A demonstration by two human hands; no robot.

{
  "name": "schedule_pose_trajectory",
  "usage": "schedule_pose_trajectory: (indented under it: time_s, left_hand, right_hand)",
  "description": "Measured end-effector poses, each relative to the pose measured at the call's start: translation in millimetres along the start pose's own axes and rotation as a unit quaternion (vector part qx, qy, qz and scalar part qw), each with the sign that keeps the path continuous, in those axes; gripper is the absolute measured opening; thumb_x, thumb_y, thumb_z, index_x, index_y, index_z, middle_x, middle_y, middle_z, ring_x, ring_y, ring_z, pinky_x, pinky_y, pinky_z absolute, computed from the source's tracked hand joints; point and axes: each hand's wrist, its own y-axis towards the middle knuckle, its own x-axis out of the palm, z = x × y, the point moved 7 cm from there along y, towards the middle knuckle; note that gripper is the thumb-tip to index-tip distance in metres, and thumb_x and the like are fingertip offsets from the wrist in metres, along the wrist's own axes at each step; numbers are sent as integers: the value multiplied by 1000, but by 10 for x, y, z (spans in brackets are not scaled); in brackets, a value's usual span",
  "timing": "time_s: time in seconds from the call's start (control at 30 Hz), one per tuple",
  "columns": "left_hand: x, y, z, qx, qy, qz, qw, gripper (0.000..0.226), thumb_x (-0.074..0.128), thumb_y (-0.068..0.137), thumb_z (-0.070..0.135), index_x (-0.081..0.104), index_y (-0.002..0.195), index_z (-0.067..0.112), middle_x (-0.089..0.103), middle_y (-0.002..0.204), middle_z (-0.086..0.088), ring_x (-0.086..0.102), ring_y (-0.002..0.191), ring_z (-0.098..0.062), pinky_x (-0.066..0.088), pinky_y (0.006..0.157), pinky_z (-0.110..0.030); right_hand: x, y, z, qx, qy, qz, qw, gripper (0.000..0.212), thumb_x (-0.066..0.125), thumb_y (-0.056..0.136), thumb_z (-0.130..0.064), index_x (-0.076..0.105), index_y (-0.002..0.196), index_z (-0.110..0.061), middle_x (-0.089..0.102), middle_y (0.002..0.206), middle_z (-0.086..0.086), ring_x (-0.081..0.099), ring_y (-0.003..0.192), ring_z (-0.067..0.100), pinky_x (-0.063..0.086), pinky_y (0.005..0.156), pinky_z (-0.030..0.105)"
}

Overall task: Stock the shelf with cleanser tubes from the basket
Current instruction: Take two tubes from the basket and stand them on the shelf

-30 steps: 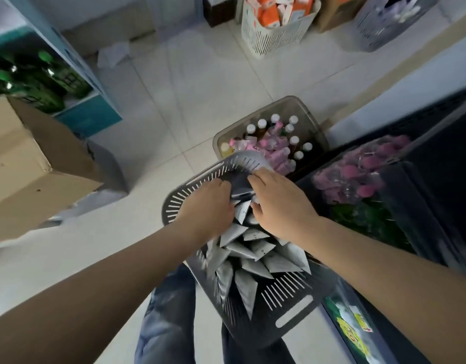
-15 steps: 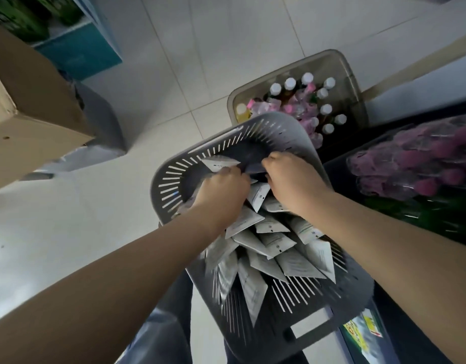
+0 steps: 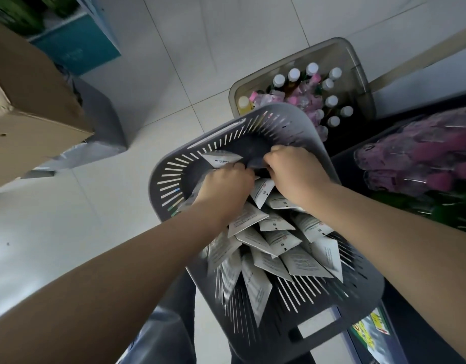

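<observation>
A grey slotted basket point(image 3: 171, 177) sits in front of me, filled with several white cleanser tubes point(image 3: 276, 240) standing crimped-end up. Both hands reach into its far end. My left hand point(image 3: 224, 185) is curled around tubes there, one white tube point(image 3: 220, 160) sticking out beyond its knuckles. My right hand point(image 3: 289, 172) is curled beside it, its fingers gripping a dark tube point(image 3: 255, 164) between the two hands. The fingertips are hidden inside the basket.
A translucent bin point(image 3: 358, 74) of white-capped and pink bottles stands just beyond the basket. Dark shelving with pink-wrapped bottles point(image 3: 421, 156) runs along the right. A cardboard box point(image 3: 29, 101) and a teal crate point(image 3: 77, 46) are at left on the tiled floor.
The view has tipped down and closer to the basket. Both hands stay at its far end, shifting slightly while working on the tubes there.
</observation>
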Motion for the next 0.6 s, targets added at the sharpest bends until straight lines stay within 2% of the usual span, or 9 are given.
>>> schedule_pose_trajectory:
  time_s: [0.1,0.2,0.33,0.47,0.6]
  left_hand:
    - [-80,-58,7,2,-12,3,1000,31,49,87,-1,51,116,10,53,116,-6,54,108,-26,36,69,-31]
    - [-217,-149,25,6,-13,10,1000,33,52,85,-3,52,115,11,54,114,-5,54,108,-26,43,74,-34]
    - [-496,-312,78,27,2,33,999,35,50,84,-6,53,114,11,55,113,-5,54,109,-26,48,78,-36]
    - [-872,-514,194,66,31,62,995,38,49,83,-7,50,116,11,55,111,-6,54,108,-26,46,74,-35]
    - [-1304,-722,305,93,67,75,991,34,54,81,-6,54,111,12,57,109,-5,56,105,-26,38,66,-33]
  right_hand:
    - [-107,-75,13,6,7,14,1000,11,58,85,1,62,88,-9,59,92,6,63,81,31,35,53,31]
    - [-290,-191,19,14,26,32,999,11,58,84,2,62,85,-9,60,90,6,63,78,29,40,53,32]
    - [-566,-387,-4,25,27,51,998,11,57,86,-1,61,89,-10,60,93,5,62,80,28,36,55,30]
    - [-924,-634,1,50,42,76,995,12,54,89,-2,61,91,-12,59,92,5,60,81,28,40,56,31]
    - [-1379,-972,0,86,43,111,989,12,51,90,-3,60,90,-11,60,87,5,56,71,24,35,53,29]
